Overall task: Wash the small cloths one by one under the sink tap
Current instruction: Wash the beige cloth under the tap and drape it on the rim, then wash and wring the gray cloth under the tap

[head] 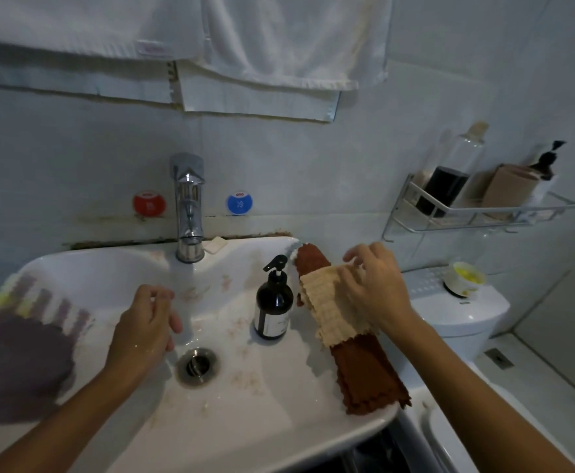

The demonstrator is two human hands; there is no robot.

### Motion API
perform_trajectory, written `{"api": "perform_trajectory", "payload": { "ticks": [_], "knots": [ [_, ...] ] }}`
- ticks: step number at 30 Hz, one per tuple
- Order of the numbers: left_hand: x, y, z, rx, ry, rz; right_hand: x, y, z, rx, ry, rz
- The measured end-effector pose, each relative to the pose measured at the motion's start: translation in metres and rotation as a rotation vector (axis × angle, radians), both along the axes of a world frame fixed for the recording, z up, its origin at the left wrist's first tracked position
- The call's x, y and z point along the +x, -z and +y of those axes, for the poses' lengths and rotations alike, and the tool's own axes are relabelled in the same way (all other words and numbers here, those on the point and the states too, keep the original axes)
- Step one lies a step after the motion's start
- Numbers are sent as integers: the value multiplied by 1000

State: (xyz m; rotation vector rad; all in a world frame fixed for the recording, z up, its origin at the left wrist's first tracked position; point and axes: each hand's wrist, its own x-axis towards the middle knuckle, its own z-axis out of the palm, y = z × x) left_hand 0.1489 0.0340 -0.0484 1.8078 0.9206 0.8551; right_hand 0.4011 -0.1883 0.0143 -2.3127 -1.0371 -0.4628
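Note:
A white sink (238, 421) has a chrome tap (188, 206) at the back, and water runs from it toward the drain (197, 365). My left hand (143, 329) hovers over the basin beside the stream, fingers loosely curled, holding nothing. My right hand (374, 285) rests on a beige cloth (330, 308) that lies on a rust-brown cloth (364, 377) along the sink's right rim; its fingers look relaxed. On the left rim lie a purple cloth (16, 367) and a striped purple-and-yellow cloth (44, 298).
A dark pump bottle (274, 302) stands on the rim between basin and the right cloths. A soap bar (215, 244) sits behind the tap. A wall rack (477, 206) with bottles hangs right. A toilet tank (460, 308) with a small pot stands right. Towels hang above.

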Motion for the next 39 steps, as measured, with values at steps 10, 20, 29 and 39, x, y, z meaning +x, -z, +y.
{"api": "perform_trajectory", "payload": {
  "ticks": [10, 20, 29, 39],
  "knots": [
    [1, 1, 0, -7, 44, 60, 6, 26, -5, -93, -80, 333],
    [-27, -39, -11, 276, 95, 286, -92, -8, 0, 271, -28, -8],
    [-134, -55, 51, 624, -233, 208, -215, 18, 136, 6, -740, 313],
    [-187, -22, 98, 99, -171, 74, -275, 35, 250, -250, -790, 404]
  ]
}}
